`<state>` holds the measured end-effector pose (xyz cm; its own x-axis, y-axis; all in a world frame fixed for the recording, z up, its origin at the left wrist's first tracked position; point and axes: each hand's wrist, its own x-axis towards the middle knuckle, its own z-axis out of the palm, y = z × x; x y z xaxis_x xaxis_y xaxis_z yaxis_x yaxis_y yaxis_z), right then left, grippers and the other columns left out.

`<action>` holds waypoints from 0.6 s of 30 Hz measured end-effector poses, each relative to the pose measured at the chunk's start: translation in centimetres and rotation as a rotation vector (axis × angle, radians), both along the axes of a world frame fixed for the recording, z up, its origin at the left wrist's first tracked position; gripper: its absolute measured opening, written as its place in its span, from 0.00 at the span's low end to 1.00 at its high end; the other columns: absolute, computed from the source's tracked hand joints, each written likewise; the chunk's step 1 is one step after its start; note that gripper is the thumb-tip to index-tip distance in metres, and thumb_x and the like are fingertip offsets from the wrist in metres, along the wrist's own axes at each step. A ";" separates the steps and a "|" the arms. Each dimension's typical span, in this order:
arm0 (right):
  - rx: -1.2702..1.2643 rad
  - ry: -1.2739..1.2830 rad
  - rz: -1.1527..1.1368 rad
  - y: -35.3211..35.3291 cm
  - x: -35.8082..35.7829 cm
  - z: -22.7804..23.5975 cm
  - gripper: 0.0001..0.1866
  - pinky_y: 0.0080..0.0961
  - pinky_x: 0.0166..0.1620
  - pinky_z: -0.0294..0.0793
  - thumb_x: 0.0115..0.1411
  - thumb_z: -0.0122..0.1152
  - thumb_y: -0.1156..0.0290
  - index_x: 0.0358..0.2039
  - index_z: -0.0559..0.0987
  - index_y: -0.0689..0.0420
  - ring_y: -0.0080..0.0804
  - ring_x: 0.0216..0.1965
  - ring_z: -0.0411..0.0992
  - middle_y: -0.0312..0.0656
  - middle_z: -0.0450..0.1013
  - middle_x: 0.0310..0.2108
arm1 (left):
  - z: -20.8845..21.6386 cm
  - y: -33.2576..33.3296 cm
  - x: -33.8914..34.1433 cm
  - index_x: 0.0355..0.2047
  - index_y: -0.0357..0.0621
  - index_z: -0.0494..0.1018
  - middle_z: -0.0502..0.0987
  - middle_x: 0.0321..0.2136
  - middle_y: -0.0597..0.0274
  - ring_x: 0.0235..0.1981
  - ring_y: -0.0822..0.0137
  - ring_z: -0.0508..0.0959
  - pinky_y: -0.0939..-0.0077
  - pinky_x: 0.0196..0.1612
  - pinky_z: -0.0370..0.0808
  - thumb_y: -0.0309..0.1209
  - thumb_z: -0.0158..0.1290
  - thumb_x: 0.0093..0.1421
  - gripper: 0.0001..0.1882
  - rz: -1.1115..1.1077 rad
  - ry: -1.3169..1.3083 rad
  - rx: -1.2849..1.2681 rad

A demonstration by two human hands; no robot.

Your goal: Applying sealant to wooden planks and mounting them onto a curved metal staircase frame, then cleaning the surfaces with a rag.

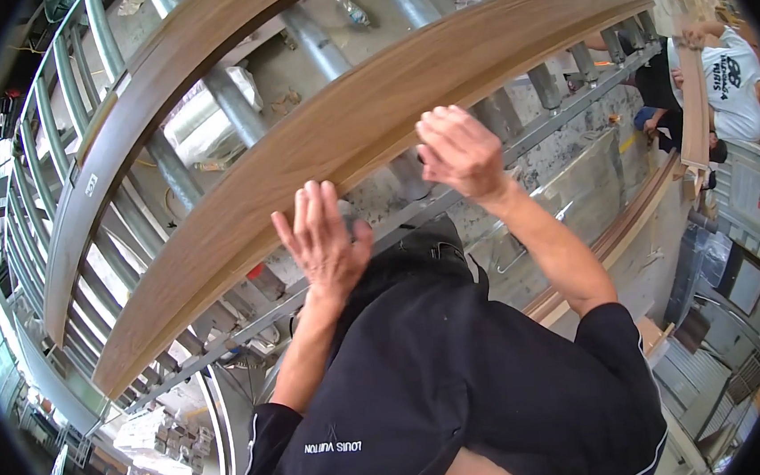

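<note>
A long wooden board (360,101) with brown grain and a stepped near edge lies across metal rollers in front of me. My left hand (325,246) is open, fingers spread, with its fingertips on the board's near edge. Farther right, my right hand (465,153) is at the same edge with loosely bent fingers and its thumb apart from them. Nothing shows in its grasp, and whether its fingertips press on the wood is unclear. Beyond this board lies a second wooden board (149,81), bearing a small white label (91,185).
Grey metal rollers (315,42) run under both boards, set in a metal frame rail (558,121). At the right, a person in a white shirt (725,85) holds a wooden plank (694,114). Long wood strips (617,241) lie behind my right arm. A plastic bottle (351,11) lies below the rollers.
</note>
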<state>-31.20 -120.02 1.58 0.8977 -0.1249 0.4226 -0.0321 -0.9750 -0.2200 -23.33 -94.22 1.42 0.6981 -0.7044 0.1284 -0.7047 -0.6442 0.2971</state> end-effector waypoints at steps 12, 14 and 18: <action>0.019 0.003 0.058 -15.2 -5.1 -1.2 0.22 0.39 0.65 0.66 0.59 0.66 0.58 0.48 0.81 0.60 0.39 0.58 0.72 0.43 0.76 0.53 | 0.7 -17.3 -5.8 0.67 0.42 0.62 0.60 0.69 0.51 0.72 0.51 0.55 0.46 0.73 0.46 0.39 0.59 0.55 0.40 0.036 -0.004 -0.010; 0.029 -0.013 0.028 -14.6 -5.0 -1.2 0.22 0.40 0.65 0.66 0.60 0.63 0.59 0.50 0.80 0.60 0.38 0.59 0.71 0.43 0.75 0.54 | -0.6 -18.3 -6.7 0.68 0.42 0.61 0.59 0.70 0.51 0.72 0.52 0.54 0.46 0.73 0.46 0.39 0.59 0.54 0.41 0.059 -0.059 0.020; 0.062 -0.003 0.102 -16.9 -5.8 -1.2 0.28 0.42 0.66 0.64 0.57 0.66 0.53 0.52 0.78 0.60 0.38 0.60 0.69 0.43 0.73 0.55 | -0.2 -20.0 -7.2 0.68 0.41 0.59 0.58 0.69 0.48 0.72 0.50 0.53 0.42 0.72 0.46 0.38 0.59 0.54 0.42 0.107 -0.063 0.075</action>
